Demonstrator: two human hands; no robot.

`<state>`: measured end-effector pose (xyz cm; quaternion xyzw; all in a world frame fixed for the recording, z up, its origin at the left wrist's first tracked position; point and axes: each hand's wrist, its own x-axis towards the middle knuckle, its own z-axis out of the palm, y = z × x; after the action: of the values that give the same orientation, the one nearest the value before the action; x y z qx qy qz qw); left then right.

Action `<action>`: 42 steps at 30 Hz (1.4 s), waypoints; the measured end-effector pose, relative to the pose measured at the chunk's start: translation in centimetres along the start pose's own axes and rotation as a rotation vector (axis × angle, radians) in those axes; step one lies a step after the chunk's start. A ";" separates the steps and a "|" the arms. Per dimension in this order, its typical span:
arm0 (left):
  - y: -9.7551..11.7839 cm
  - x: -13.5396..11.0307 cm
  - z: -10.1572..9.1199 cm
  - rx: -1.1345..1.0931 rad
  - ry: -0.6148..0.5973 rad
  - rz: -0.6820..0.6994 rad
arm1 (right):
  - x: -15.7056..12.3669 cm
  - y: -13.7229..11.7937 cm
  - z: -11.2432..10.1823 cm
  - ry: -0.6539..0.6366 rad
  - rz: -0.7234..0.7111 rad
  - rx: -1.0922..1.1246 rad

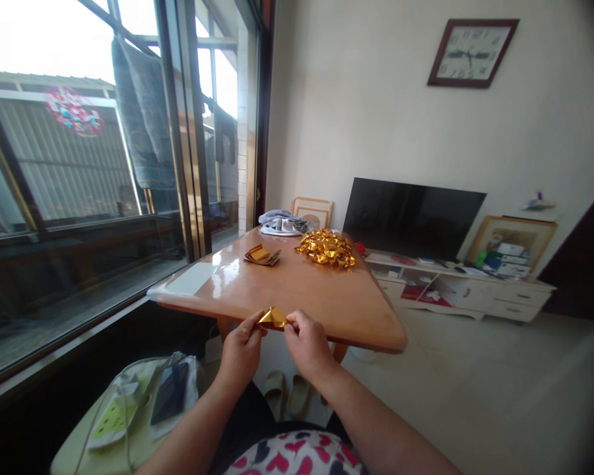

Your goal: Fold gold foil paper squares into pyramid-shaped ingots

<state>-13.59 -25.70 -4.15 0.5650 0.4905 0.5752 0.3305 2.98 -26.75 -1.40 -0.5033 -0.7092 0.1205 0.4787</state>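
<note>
One folded gold foil piece [272, 318] is grasped at its left end by the left hand [244, 342] and at its right end by the right hand [307, 338]. It appears at the near edge of the table [307, 291], though whether they touch is unclear. Beyond, a broad open stretch separates it from a stack of sheets [262, 255] toward the left edge and a foil heap [327, 249] near the right edge.
</note>
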 end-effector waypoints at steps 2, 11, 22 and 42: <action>-0.1 0.0 0.0 0.007 -0.003 0.002 | 0.0 -0.1 -0.1 -0.002 -0.014 -0.017; -0.3 0.3 -0.1 0.033 -0.031 0.011 | -0.1 -0.2 -0.1 -0.008 -0.058 -0.047; 0.3 0.2 -0.4 0.085 -0.034 0.009 | -0.1 -0.5 -0.4 -0.008 -0.077 -0.059; 0.3 0.5 -0.4 0.089 -0.022 0.009 | -0.1 -0.5 -0.5 0.011 0.001 -0.037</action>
<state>-13.97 -25.40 -3.64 0.5878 0.5095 0.5478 0.3079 3.08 -27.25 -0.86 -0.5131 -0.7084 0.1049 0.4732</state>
